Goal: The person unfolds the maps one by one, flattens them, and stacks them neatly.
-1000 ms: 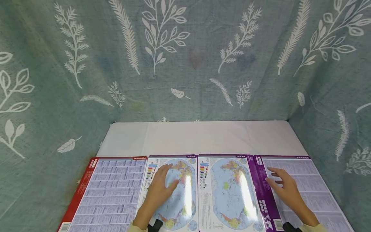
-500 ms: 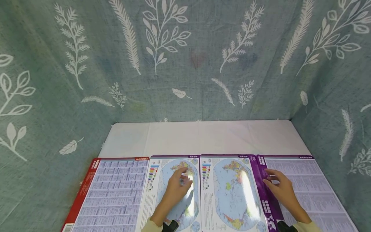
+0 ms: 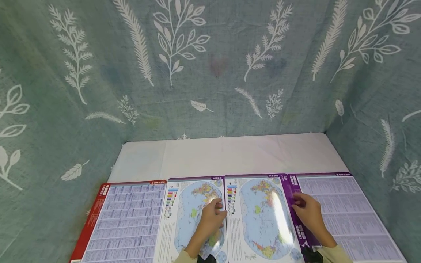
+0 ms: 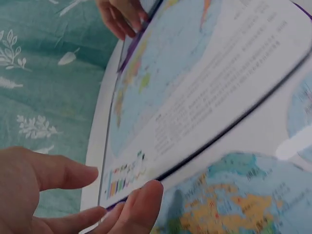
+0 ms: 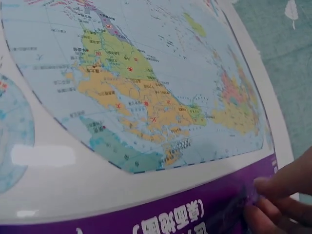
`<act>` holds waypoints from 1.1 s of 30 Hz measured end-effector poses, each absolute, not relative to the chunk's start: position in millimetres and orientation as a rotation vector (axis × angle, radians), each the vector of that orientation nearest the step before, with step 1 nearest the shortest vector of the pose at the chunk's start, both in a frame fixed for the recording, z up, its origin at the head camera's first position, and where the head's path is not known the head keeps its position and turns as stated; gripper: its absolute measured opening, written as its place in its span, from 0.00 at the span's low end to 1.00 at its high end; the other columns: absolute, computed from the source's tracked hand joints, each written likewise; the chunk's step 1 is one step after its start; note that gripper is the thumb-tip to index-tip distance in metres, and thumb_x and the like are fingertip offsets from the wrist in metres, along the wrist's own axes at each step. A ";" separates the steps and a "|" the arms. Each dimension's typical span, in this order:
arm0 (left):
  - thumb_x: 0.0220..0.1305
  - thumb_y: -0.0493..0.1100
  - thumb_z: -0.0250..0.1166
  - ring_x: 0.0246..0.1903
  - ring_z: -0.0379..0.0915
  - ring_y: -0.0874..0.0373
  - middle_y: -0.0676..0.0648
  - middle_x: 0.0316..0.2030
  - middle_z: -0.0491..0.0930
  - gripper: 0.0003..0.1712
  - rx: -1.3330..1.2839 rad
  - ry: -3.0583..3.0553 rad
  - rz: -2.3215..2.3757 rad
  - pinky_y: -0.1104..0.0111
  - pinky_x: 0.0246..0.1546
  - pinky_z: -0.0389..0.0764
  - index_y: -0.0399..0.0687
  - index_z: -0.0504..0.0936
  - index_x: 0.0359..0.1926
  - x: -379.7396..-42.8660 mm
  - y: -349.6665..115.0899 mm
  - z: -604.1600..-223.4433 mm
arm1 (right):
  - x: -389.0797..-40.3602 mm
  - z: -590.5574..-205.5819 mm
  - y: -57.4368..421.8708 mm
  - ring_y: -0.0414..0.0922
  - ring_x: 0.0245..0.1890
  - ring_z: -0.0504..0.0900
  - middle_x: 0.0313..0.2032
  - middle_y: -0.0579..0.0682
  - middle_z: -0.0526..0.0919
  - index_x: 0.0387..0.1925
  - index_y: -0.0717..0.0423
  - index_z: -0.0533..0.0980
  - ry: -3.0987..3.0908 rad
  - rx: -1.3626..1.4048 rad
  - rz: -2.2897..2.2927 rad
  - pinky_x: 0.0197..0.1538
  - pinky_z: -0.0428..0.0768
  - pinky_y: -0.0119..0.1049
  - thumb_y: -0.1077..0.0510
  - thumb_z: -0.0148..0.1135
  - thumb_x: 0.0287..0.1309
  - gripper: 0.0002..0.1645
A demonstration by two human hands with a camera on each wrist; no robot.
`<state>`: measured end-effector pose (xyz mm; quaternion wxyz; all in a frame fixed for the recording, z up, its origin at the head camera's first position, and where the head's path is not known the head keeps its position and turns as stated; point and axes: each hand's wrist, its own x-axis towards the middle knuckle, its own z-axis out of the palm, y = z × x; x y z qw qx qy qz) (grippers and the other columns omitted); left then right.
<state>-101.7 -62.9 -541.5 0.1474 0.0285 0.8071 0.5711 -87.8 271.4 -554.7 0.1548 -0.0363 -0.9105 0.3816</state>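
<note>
Several glossy printed panels lie side by side on the white table. My left hand (image 3: 212, 219) is over the right part of the left world map (image 3: 184, 230), its thumb and fingers apart with nothing between them in the left wrist view. At the purple strip (image 3: 287, 190) along the right world map (image 3: 254, 226) is my right hand (image 3: 309, 215). In the right wrist view, its thumb and index fingertips (image 5: 263, 186) are close together but a little apart, over the strip. Whether they touch the sheet's edge is unclear.
A red-bordered sheet of small tables (image 3: 131, 219) lies at the left, and a purple-edged sheet of text (image 3: 348, 215) at the right. Behind them is the white tabletop (image 3: 223, 155). A green leaf-patterned cloth (image 3: 230, 120) surrounds the back and sides.
My left hand has moved right across the left map, towards its right edge. My right hand has moved slightly left onto the purple strip, its fingers drawing closer together. The panels stay flat.
</note>
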 end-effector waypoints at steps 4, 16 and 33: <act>0.59 0.33 0.61 0.38 0.75 0.52 0.38 0.46 0.76 0.25 0.066 2.391 1.628 0.67 0.26 0.81 0.28 0.70 0.57 -102.8 -53.0 -545.0 | -89.2 -555.8 268.3 0.47 0.25 0.79 0.26 0.57 0.81 0.36 0.72 0.79 -2.632 -0.155 1.016 0.25 0.77 0.31 0.76 0.69 0.35 0.18; 0.48 0.26 0.58 0.37 0.78 0.52 0.41 0.39 0.80 0.22 -0.211 2.451 1.827 0.67 0.32 0.80 0.29 0.78 0.49 -109.4 -37.7 -544.1 | -95.6 -551.9 264.1 0.48 0.24 0.78 0.25 0.57 0.80 0.35 0.74 0.80 -2.691 -0.201 0.950 0.28 0.77 0.41 0.71 0.73 0.36 0.18; 0.57 0.30 0.62 0.26 0.80 0.52 0.40 0.37 0.79 0.26 -0.156 1.926 1.964 0.63 0.23 0.82 0.33 0.71 0.58 -114.9 -52.9 -546.2 | -97.1 -547.6 255.9 0.52 0.28 0.78 0.29 0.62 0.79 0.38 0.77 0.78 -2.759 -0.270 1.019 0.32 0.77 0.42 0.74 0.64 0.39 0.18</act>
